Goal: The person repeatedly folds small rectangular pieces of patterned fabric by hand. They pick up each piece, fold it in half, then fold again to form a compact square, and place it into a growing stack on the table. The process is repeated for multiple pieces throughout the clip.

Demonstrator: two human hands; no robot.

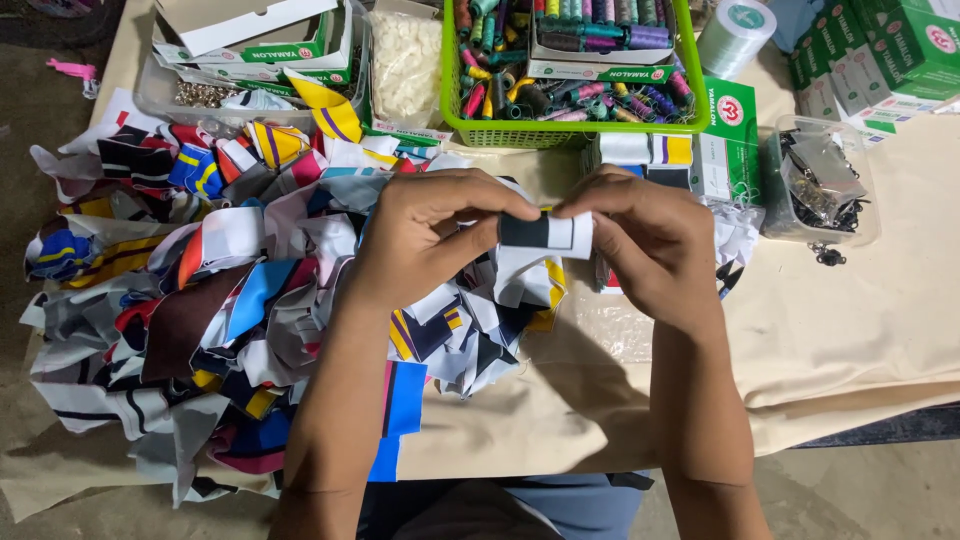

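Observation:
Both my hands hold one small folded fabric piece (545, 232), white with a black band, above the middle of the table. My left hand (425, 235) pinches its left end between thumb and fingers. My right hand (650, 245) grips its right end. Under and to the left of my hands lies a big heap of coloured fabric scraps (190, 290) in white, blue, yellow, brown and black, spread over a beige cloth (840, 330).
A green basket (455, 120) with several thread spools stands at the back centre. A bag of white buttons (405, 65) and open cardboard boxes (250, 40) lie back left. Green boxes (880, 50), a clear thread reel (733, 35) and a clear tub of dark metal parts (820, 180) sit at right.

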